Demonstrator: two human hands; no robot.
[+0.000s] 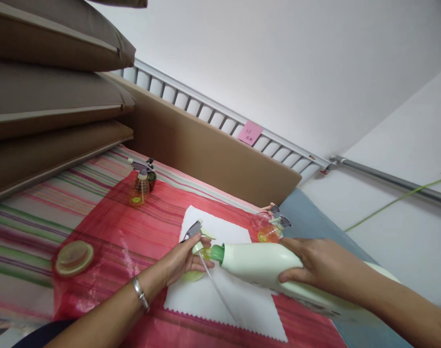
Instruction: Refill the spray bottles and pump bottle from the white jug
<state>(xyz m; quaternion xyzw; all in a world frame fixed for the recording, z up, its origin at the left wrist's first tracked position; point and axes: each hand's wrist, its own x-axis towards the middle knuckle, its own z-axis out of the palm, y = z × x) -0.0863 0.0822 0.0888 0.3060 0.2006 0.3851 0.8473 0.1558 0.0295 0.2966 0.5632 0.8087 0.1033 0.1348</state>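
Small bottle met by the white jug, near centre.
On the white cloth, the small bottle was enclosed by the left hand in a closed grip; the jug was clasped by the right hand. Pouring was judged in hand; a slow, steady tilt was called for.

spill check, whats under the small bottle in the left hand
A white cloth on a red sheet. The left hand covers most of the small bottle, hiding any contact.

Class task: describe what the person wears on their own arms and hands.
Neither the left hand nor the right hand wears a glove or a visible ring, and no sleeve reaches either wrist. A silver metal bangle circles the left wrist.
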